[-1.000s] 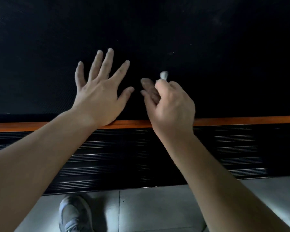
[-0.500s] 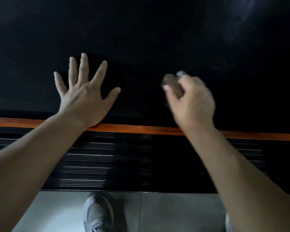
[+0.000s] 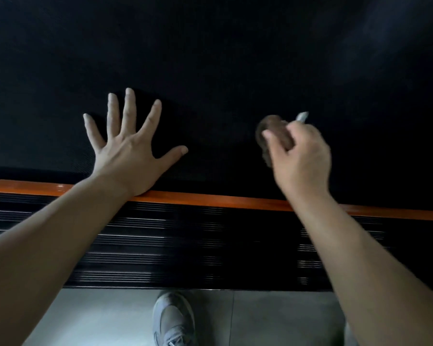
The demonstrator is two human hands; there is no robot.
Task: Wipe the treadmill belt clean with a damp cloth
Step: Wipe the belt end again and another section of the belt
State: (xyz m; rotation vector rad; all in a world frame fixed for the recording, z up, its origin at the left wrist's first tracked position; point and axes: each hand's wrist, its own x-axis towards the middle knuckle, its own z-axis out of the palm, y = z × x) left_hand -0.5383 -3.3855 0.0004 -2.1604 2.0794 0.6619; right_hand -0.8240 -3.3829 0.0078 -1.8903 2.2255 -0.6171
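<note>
Since the cloth [image 3: 302, 117] looks soft and light, we bunch it inside the curled right grip [image 3: 303, 158]; the left grip [image 3: 128, 151] lies spread.

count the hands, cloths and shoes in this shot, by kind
hands: 2, left hand spread on the treadmill belt, right hand gripping the cloth
cloths: 1
shoes: 1, grey shoe
total: 4
</note>
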